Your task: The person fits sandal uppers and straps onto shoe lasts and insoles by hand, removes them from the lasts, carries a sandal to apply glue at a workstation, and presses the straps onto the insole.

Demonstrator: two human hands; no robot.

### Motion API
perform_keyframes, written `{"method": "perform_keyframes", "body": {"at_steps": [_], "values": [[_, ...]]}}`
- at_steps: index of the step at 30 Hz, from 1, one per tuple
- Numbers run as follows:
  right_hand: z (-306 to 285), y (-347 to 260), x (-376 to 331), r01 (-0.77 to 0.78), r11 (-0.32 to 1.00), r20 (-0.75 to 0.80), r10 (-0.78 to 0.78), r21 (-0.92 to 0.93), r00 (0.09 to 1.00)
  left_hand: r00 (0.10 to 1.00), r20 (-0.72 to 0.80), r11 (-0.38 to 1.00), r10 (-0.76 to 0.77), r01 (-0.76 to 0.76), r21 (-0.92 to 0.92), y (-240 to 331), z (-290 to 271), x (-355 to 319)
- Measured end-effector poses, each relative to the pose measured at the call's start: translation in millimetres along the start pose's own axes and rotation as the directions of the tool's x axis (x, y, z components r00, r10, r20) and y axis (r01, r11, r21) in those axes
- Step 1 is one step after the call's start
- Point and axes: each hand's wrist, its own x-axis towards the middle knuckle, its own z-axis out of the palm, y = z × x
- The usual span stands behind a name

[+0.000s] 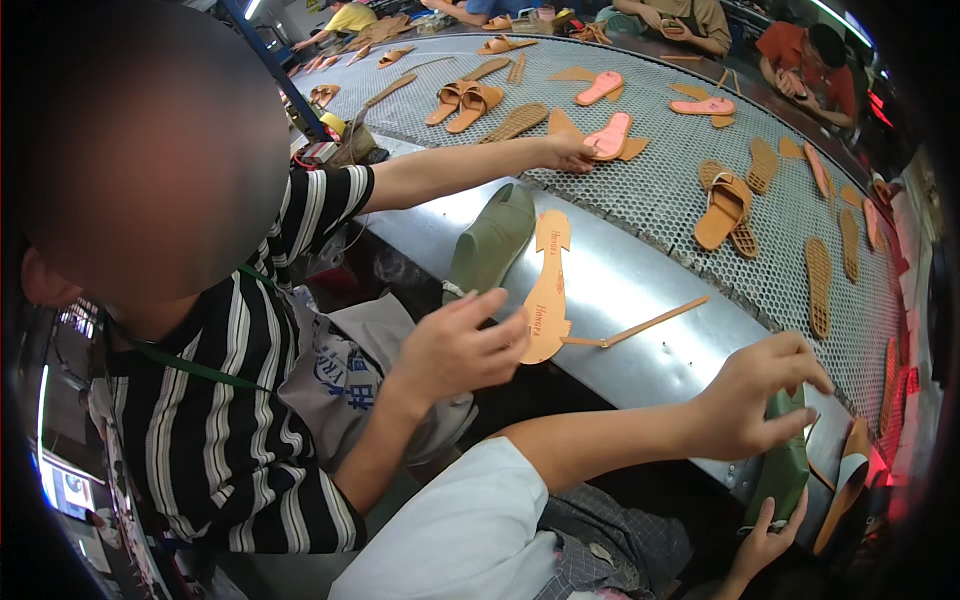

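Observation:
At the lower right, my right hand [768,545] grips the lower end of a dark green shoe last [782,462], which stands tilted by the edge of the metal table. My left hand [750,392] is over the upper end of this last, thumb and fingers apart, with nothing visible in them; it partly hides the last. Thin tan strips show just beyond it. Right of the last, a long tan sole-shaped piece [832,510] with a dark and white part lies at the edge.
A co-worker in a striped shirt [215,400] sits close on my left, one hand at a pink insole [610,135]. Another green last [490,240], an orange sole template [546,305] and a tan strip [655,322] lie on the metal ledge [640,370]. Sandals [724,212] and soles fill the mesh table.

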Motion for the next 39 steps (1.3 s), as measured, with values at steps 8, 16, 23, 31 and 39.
{"method": "perform_keyframes", "body": {"at_steps": [8, 16, 23, 31, 39], "values": [[-1.8, 11.8, -0.4, -0.049, 0.994, -0.051, 0.054, 0.103, 0.997, 0.989, 0.112, 0.995, -0.101, 0.098, 0.031, -50.6, 60.4, 17.0], [9.8, 9.1, 1.2, -0.012, 0.996, -0.107, 0.022, 0.092, 0.994, 0.982, -0.042, 0.968, -0.187, 0.191, 0.162, -160.7, 103.8, 47.0], [10.7, -1.9, 16.7, -0.006, 0.996, -0.105, 0.016, 0.094, 0.994, 0.941, -0.256, 0.953, -0.221, 0.264, 0.148, -296.7, 78.1, 4.5], [-74.6, 37.6, 33.8, -0.038, 0.999, -0.186, 0.038, 0.002, 0.982, 0.833, -0.131, 0.793, -0.537, 0.552, 0.258, -238.4, 93.0, 14.4], [-141.7, 104.3, 67.1, -0.223, 0.863, -0.404, 0.024, -0.454, 0.915, 0.795, -0.127, 0.772, -0.593, 0.606, 0.193, -237.4, 104.9, 18.3]]}}
